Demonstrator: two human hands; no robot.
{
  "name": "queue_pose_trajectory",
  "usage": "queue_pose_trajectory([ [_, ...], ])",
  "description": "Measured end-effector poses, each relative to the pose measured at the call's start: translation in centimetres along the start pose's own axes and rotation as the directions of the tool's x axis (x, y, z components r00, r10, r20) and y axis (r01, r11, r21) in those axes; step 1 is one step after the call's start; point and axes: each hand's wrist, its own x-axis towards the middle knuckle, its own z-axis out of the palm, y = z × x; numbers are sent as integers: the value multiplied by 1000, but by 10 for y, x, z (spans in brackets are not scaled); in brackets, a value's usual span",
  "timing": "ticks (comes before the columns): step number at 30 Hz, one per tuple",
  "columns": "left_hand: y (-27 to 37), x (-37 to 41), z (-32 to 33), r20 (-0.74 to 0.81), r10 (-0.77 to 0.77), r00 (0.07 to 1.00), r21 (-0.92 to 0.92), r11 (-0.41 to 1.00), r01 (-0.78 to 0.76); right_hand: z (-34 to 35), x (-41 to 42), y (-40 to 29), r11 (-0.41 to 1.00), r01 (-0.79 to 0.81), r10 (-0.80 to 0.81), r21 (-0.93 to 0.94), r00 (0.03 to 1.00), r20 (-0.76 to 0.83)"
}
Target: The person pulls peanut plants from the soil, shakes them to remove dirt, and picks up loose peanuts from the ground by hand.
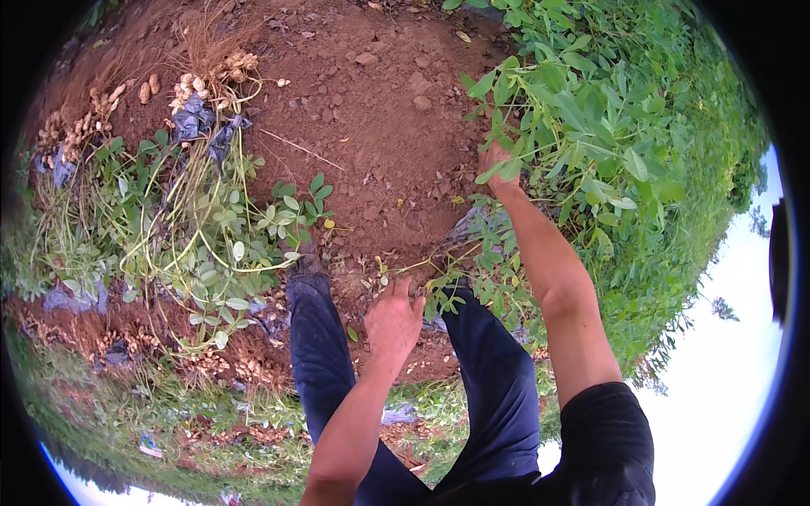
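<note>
My left hand (393, 319) hangs over the soil between my legs, back upward, with fingers apart and nothing in it. A low leafy peanut stem (443, 284) lies just beyond its fingertips. My right hand (501, 166) reaches to the lower edge of green peanut plants (569, 120) growing on the right; leaves cover its fingers, so its grip cannot be made out. On the left lie uprooted peanut plants (209, 209), with pale pods (188, 88) and roots towards the top and torn dark plastic film (192, 120) among the stems.
Reddish-brown soil (361, 120) with small clods lies between the uprooted and standing plants. More plastic film (468, 224) shows beside my right foot area. Behind my legs are further rows of pulled peanut plants (247, 367) with pods.
</note>
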Motion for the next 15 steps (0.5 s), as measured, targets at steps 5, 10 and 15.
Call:
queue_pose_trajectory([
  [5,-10,-1,6,-4,11,1000,-3,1000,-11,-68,44,-81,907,115,-39,405,981,-192],
  [10,-11,-2,11,6,34,999,6,999,-34,-84,82,-128,840,19,-10,542,1000,-19],
  [15,-13,-4,15,19,23,1000,37,999,-24,-76,93,-147,803,-241,112,545,959,260],
])
